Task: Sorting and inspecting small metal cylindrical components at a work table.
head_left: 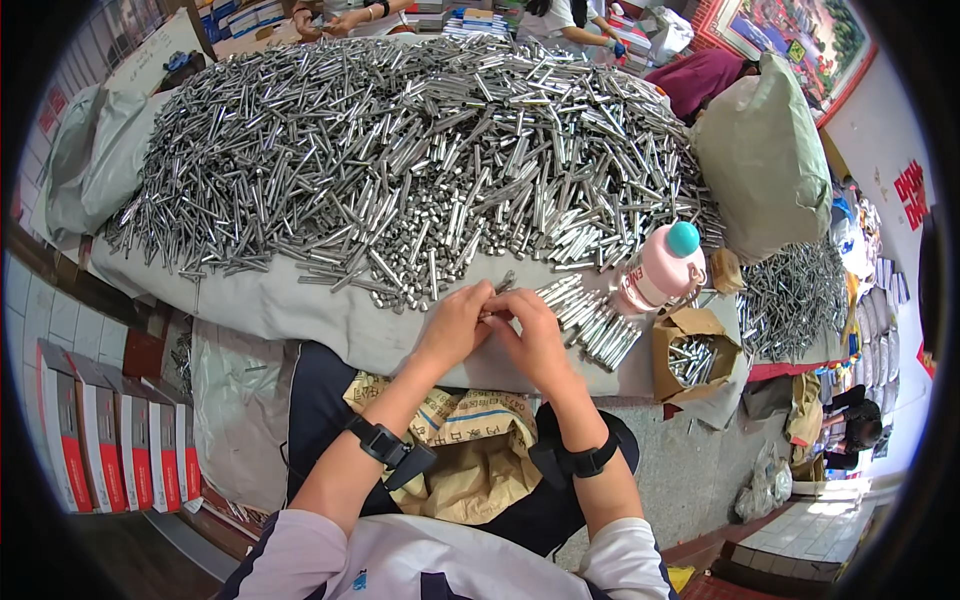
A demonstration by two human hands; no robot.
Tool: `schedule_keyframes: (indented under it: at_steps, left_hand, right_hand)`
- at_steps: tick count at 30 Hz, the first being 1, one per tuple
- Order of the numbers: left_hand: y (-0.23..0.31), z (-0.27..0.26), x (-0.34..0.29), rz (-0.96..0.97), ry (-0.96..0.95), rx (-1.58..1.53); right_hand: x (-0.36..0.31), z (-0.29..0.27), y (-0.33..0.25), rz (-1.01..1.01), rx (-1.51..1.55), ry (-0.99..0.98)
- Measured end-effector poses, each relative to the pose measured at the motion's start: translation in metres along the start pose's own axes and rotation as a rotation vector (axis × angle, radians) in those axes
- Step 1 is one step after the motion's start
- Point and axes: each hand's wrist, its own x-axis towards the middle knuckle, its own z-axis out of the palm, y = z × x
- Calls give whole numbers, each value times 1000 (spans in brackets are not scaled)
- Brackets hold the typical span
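Note:
My left hand [456, 322] and my right hand [530, 328] meet at the near edge of the cloth-covered table [300, 310]. The fingers of both are closed together in a pinch around a small silver metal piece [507, 281], whose end sticks out beyond the fingertips; the rest is hidden. Just ahead of the hands lies a broad heap of silver metal tubes [400, 150], with short metal pieces [440, 245] at its near side. Right of my right hand, several slim metal tubes [600, 335] lie side by side in a row.
A pink bottle with a teal cap [660, 268] stands right of the row, beside an open cardboard box [690, 375] holding metal pieces. A full pale sack [765, 160] sits at the right. Brown paper sacking [465, 470] covers my lap. Another person's hands [345, 20] show across the table.

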Motion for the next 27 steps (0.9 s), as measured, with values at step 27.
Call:
schedule_keyframes:
  at_steps: [27]
  left_hand:
    - [-5,7,2,22,47,-24]
  right_hand:
    - [3,-7,-5,142,-108,-159]
